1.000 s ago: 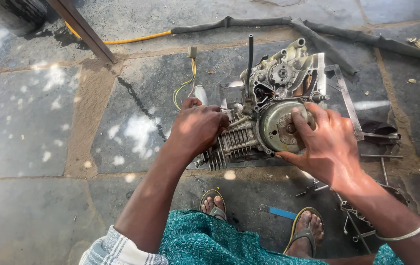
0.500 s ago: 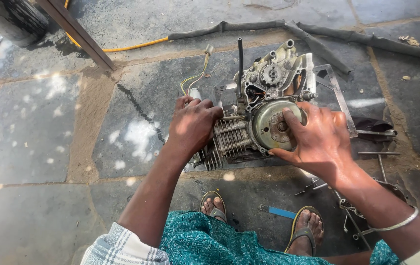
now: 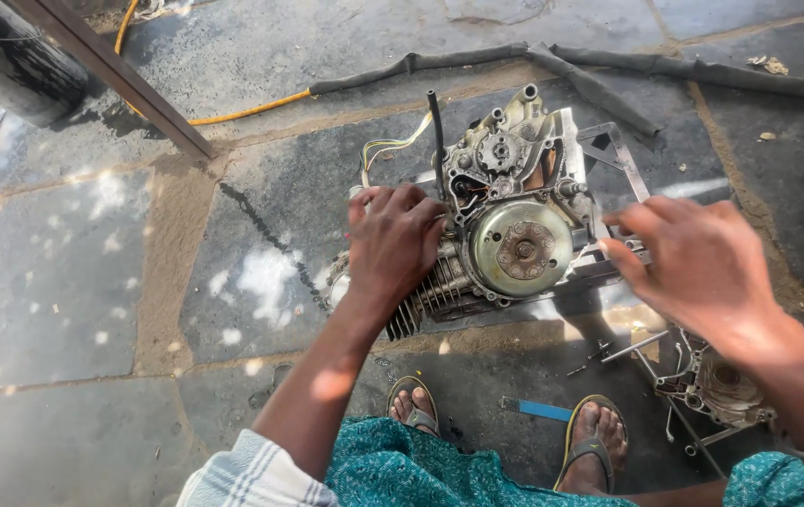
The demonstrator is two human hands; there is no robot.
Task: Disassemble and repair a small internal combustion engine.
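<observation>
On the grey stone-slab floor (image 3: 64, 282), at centre frame, lies a grimy silver motorcycle engine (image 3: 505, 207) tipped on its side, with its round metal flywheel disc (image 3: 522, 249) facing up. Left hand (image 3: 394, 242) rests palm-down on the finned cylinder block (image 3: 430, 299) at the engine's left end, fingers (image 3: 402, 202) spread loosely over the casting; what lies beneath the palm is hidden. Right hand (image 3: 697, 268) hovers just beside the engine's right edge, fingers (image 3: 629, 255) open and slightly curled, pinching nothing; whether the fingertips touch the crankcase cannot be told. A black upright rod (image 3: 436, 127) and a bundle of yellow and white wires (image 3: 392, 148) rise from the engine's upper left. A bent metal frame (image 3: 613, 155) sits partly behind the casing, its lower part concealed. A black flattened hose (image 3: 561, 66) and a yellow cable (image 3: 242, 111) cross the floor above. At lower right, loose metal parts (image 3: 712, 385) are partly covered by the right forearm and hard to identify. A small blue strip (image 3: 538, 409) lies between two sandalled feet (image 3: 594, 437), and teal patterned cloth (image 3: 421, 474) is cut off by the bottom edge.
</observation>
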